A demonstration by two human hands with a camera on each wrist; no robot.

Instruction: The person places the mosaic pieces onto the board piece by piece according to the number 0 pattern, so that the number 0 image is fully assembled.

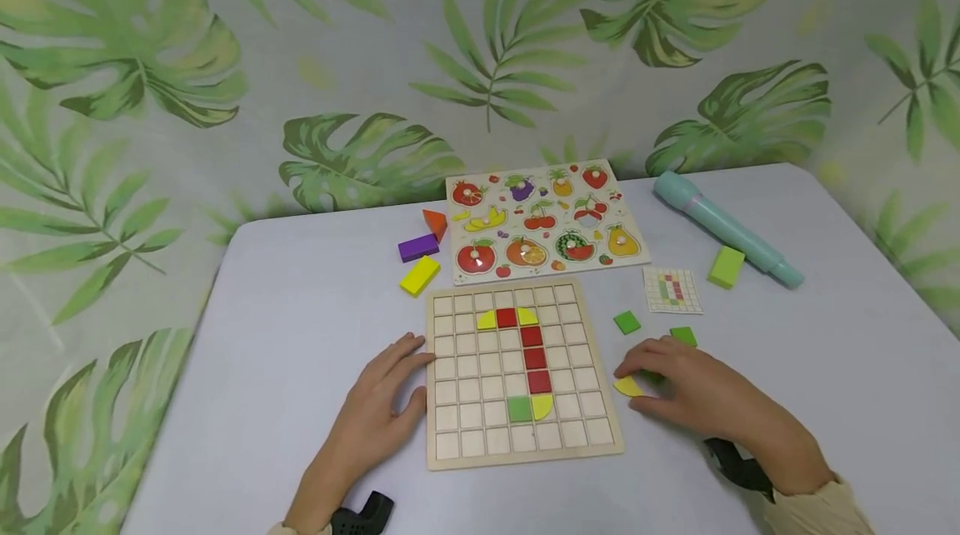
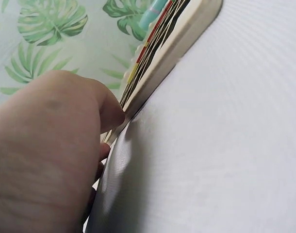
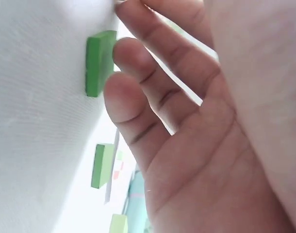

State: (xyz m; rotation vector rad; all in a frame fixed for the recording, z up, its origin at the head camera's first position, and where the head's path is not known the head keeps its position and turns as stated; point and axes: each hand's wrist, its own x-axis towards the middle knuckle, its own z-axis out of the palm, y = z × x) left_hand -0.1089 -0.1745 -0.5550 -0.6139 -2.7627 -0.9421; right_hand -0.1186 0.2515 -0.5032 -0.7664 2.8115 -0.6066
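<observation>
My left hand (image 1: 378, 408) rests at the left side of the wooden grid board (image 1: 525, 461), its fingertips and thumb right at the edge, fingers loosely bent. Red, yellow and green tiles on the board form a hook shape, with a green square tile (image 1: 519, 409) at its lower left. Right of the board, my right hand (image 1: 693, 381) pinches a yellow quarter-circle tile (image 1: 627, 387) between thumb and index finger, close over the table. Under that hand lies a partly hidden green tile (image 3: 100, 63). The right wrist view shows the other fingers loosely bent; the yellow tile is hidden there.
A small pattern card (image 1: 672, 291) lies beyond two green tiles, one of them here (image 1: 627, 322). Behind the board is a fruit puzzle (image 1: 543, 222). Purple (image 1: 418, 248), yellow (image 1: 420, 276) and orange (image 1: 435, 224) blocks lie left; a green block (image 1: 726, 267) and teal tube (image 1: 727, 227) lie right.
</observation>
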